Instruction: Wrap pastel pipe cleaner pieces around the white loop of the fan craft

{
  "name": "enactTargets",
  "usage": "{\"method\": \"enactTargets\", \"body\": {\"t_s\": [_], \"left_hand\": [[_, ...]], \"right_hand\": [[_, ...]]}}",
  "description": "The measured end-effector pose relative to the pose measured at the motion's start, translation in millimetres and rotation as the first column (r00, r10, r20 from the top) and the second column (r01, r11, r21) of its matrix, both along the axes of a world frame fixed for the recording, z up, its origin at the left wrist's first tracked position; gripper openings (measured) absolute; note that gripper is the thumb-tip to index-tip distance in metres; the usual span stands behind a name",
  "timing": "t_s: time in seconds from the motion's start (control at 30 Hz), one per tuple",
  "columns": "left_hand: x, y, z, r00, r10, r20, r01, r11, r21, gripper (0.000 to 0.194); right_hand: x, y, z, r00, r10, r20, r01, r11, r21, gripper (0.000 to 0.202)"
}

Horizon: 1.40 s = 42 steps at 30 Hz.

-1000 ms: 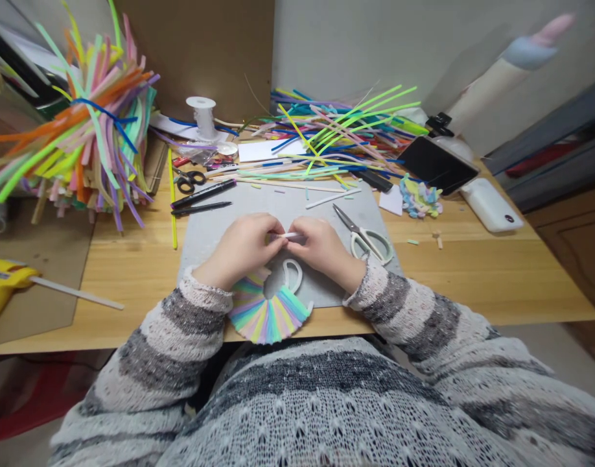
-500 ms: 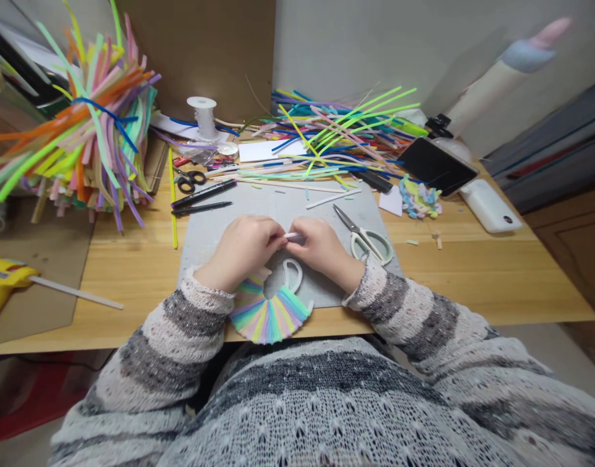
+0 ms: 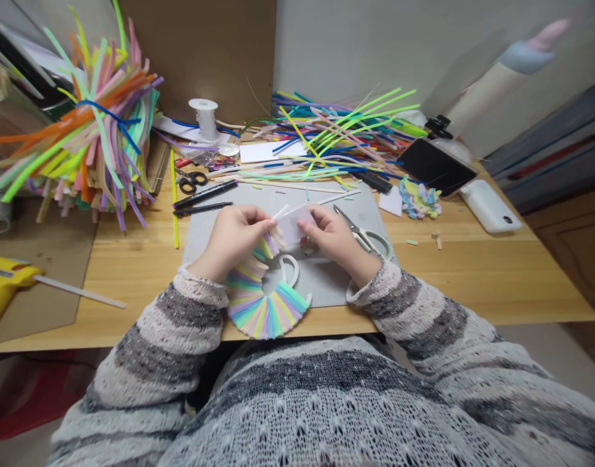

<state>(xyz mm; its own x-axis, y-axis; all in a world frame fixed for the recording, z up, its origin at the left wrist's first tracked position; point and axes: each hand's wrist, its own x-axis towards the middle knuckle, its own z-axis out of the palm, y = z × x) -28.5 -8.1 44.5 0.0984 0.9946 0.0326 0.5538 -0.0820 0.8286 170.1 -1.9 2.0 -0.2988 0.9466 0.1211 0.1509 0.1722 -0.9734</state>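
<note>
Fingers closed, my left hand pinches a white pipe cleaner at the upper end of a pastel striped pipe-cleaner ring. The ring curves down beside my left wrist, partly hidden by it, and has a gap on its right side. A white loop of pipe cleaner stands out at that gap. My right hand grips a small white card between thumb and fingers. The card's left edge meets or overlaps the white pipe cleaner. White-handled scissors lie partly behind my right hand on the grey mat.
A big bundle of colourful pipe cleaners stands at the left, above a yellow glue gun. More loose pipe cleaners lie along the back. Black pens, black-handled scissors, a spool and a phone surround the mat.
My hands have moved slightly apart and turned, bringing the white card into view. The ring's upper end has risen with my left hand.
</note>
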Motion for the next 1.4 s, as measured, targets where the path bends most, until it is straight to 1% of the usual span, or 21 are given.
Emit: {"method": "enactTargets", "body": {"t_s": [0.07, 0.1, 0.23, 0.3, 0.43, 0.57, 0.67, 0.73, 0.77, 0.8, 0.83, 0.87, 0.93, 0.97, 1.0, 1.03, 1.07, 1.13, 1.2, 1.3, 1.4], "left_hand": [[-2.2, 4.0, -2.0, 0.992, 0.002, 0.129, 0.013, 0.994, -0.112, 0.025], [-3.2, 6.0, -4.0, 0.983, -0.014, 0.183, 0.044, 0.986, -0.160, 0.027], [-6.0, 12.3, -13.7, 0.932, -0.048, 0.360, 0.157, 0.946, -0.282, 0.032], [-6.4, 13.7, -16.2, 0.924, -0.051, 0.380, 0.184, 0.928, -0.323, 0.031], [-6.2, 14.3, -16.0, 0.932, -0.064, 0.356, 0.200, 0.912, -0.360, 0.028], [-6.9, 14.1, -15.2, 0.917, -0.050, 0.396, 0.207, 0.907, -0.366, 0.029], [-8.0, 14.1, -15.7, 0.904, -0.009, 0.428, 0.184, 0.910, -0.370, 0.029], [-8.4, 14.1, -16.0, 0.898, 0.033, 0.439, 0.147, 0.918, -0.368, 0.030], [-8.3, 14.0, -16.0, 0.892, 0.051, 0.449, 0.131, 0.922, -0.365, 0.030], [-8.1, 13.9, -15.8, 0.883, 0.066, 0.465, 0.119, 0.926, -0.358, 0.030], [-7.7, 13.8, -15.6, 0.871, 0.076, 0.485, 0.114, 0.930, -0.350, 0.031], [-7.1, 13.6, -15.3, 0.858, 0.082, 0.507, 0.112, 0.933, -0.341, 0.031], [-5.5, 13.0, -15.1, 0.832, 0.090, 0.548, 0.109, 0.941, -0.320, 0.031], [-4.5, 12.7, -15.4, 0.821, 0.097, 0.563, 0.101, 0.945, -0.310, 0.032], [-3.5, 12.4, -16.1, 0.810, 0.106, 0.577, 0.091, 0.949, -0.302, 0.032], [-2.6, 12.1, -17.2, 0.799, 0.115, 0.590, 0.080, 0.952, -0.294, 0.033], [-1.6, 12.0, -18.7, 0.790, 0.124, 0.600, 0.066, 0.956, -0.285, 0.033], [-0.1, 11.8, -22.3, 0.781, 0.135, 0.609, 0.034, 0.966, -0.258, 0.033], [1.1, 11.7, -25.7, 0.784, 0.138, 0.605, 0.007, 0.973, -0.231, 0.031], [2.8, 11.4, -28.5, 0.775, 0.140, 0.617, -0.006, 0.977, -0.214, 0.032], [4.8, 10.7, -28.5, 0.744, 0.161, 0.649, -0.029, 0.978, -0.209, 0.033]], "right_hand": [[-0.4, -0.3, 0.7, 0.994, 0.047, -0.098, -0.061, 0.989, -0.138, 0.033], [-0.9, -0.5, 0.8, 0.990, 0.053, -0.131, -0.076, 0.982, -0.175, 0.035], [-2.3, 0.3, -1.2, 0.975, 0.053, -0.217, -0.103, 0.969, -0.225, 0.037], [-2.6, 0.9, -2.1, 0.972, 0.049, -0.229, -0.108, 0.962, -0.251, 0.038], [-4.6, -1.0, 1.3, 0.968, 0.020, -0.251, -0.101, 0.943, -0.316, 0.041], [-6.3, -1.8, 4.2, 0.960, -0.067, -0.271, -0.020, 0.952, -0.307, 0.040], [-1.0, 7.3, -2.2, 0.935, -0.214, -0.284, 0.140, 0.956, -0.259, 0.040], [6.4, 17.2, -8.8, 0.932, -0.292, -0.215, 0.242, 0.943, -0.229, 0.040], [10.6, 21.9, -11.5, 0.940, -0.315, -0.132, 0.287, 0.938, -0.196, 0.041], [14.6, 25.7, -13.2, 0.943, -0.333, -0.019, 0.328, 0.936, -0.129, 0.043], [18.0, 28.0, -13.4, 0.927, -0.358, 0.108, 0.363, 0.932, -0.023, 0.046], [20.5, 28.3, -12.1, 0.888, -0.399, 0.229, 0.382, 0.917, 0.116, 0.051], [21.6, 23.3, -5.4, 0.782, -0.499, 0.374, 0.349, 0.847, 0.401, 0.056], [20.2, 18.4, -0.9, 0.758, -0.514, 0.402, 0.295, 0.819, 0.492, 0.052], [17.8, 12.5, 3.5, 0.767, -0.489, 0.416, 0.231, 0.814, 0.533, 0.042], [14.5, 6.3, 7.3, 0.802, -0.422, 0.422, 0.159, 0.832, 0.531, 0.030], [10.8, 0.3, 10.0, 0.845, -0.330, 0.421, 0.088, 0.862, 0.498, 0.026], [3.2, -9.3, 11.6, 0.908, -0.166, 0.385, -0.011, 0.909, 0.418, 0.027], [-3.1, -14.6, 9.3, 0.939, -0.095, 0.331, -0.036, 0.928, 0.370, 0.027], [-9.5, -15.8, 4.3, 0.956, -0.067, 0.285, -0.027, 0.949, 0.314, 0.027], [-13.0, -14.0, 1.3, 0.973, -0.053, 0.224, 0.012, 0.983, 0.182, 0.026]]}}
